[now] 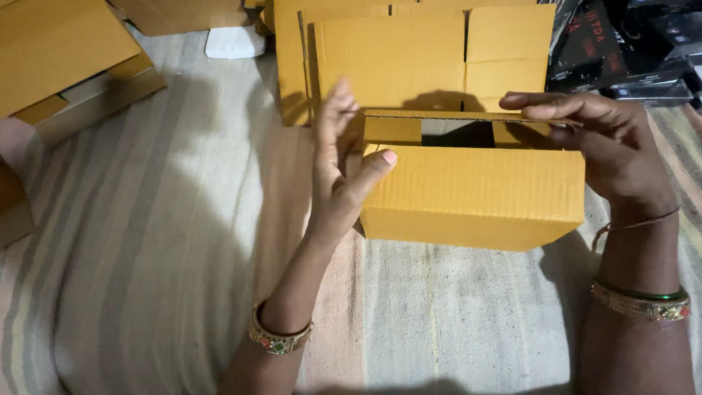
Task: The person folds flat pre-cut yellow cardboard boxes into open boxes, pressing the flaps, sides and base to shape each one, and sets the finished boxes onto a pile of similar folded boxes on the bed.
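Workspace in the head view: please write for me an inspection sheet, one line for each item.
Surface: striped cloth in grey and beige, lit in patches.
Job's things: yellow cardboard box standing on the cloth, top partly open, one flap folded across the opening.
Clutter: flat yellow cartons stacked behind the box; more cardboard boxes at upper left; a white object near them.
Hands: left hand open against the box's left end, thumb on the front edge; right hand pressing the top flap from the right. Bangles on both wrists.
Cables: nothing seen.
Surroundings: dark printed boxes at upper right.
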The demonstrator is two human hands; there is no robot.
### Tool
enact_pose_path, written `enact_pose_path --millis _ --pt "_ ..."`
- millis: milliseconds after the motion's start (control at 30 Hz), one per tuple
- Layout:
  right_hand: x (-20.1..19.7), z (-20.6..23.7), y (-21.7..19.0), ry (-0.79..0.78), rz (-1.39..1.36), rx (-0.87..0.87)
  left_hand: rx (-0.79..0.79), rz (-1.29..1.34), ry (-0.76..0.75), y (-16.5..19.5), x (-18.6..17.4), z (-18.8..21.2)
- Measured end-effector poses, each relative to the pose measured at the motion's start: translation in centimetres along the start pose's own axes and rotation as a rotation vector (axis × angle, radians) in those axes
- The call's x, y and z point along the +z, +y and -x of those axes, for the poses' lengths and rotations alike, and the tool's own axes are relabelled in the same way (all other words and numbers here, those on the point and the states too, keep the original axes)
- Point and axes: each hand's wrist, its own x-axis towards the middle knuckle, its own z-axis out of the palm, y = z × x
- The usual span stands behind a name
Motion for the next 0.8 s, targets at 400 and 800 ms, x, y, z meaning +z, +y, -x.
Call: enact_pose_path --millis 400,800 --pt "-1.0 0.4 0.1 -0.134 0.057 0.091 -0.292 -0.01 -0.096 -2.3 -2.0 0.7" --pt "-1.4 0.4 0.4 -0.123 0.255 0.116 -0.268 -0.07 -0.123 -3.3 -2.6 0.3"
